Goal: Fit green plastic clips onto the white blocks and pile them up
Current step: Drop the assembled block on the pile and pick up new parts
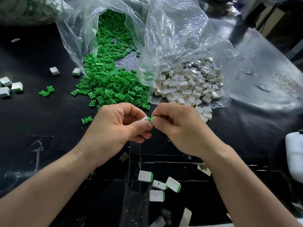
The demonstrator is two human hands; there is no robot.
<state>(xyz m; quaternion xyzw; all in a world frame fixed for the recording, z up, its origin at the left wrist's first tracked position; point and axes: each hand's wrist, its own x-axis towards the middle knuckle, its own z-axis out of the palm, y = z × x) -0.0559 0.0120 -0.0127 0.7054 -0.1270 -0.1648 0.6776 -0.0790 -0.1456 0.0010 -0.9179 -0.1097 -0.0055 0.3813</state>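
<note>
My left hand (118, 126) pinches a small white block (145, 118) between thumb and fingers. My right hand (178, 126) grips a green clip (150, 119), whose end meets the block's open side. Most of both parts is hidden by my fingers. Beyond my hands a heap of loose green clips (108, 82) spills from a clear plastic bag. To its right lies a heap of white blocks (188, 86) on another clear bag. Several fitted blocks with green ends (157, 185) lie close to me between my forearms.
The work surface is a black table (49, 125) with scratches. More fitted blocks (9, 86) sit at the left edge, two (65, 71) lie near the green bag, and stray clips (46, 91) lie between. A white container (294, 153) stands at the right edge.
</note>
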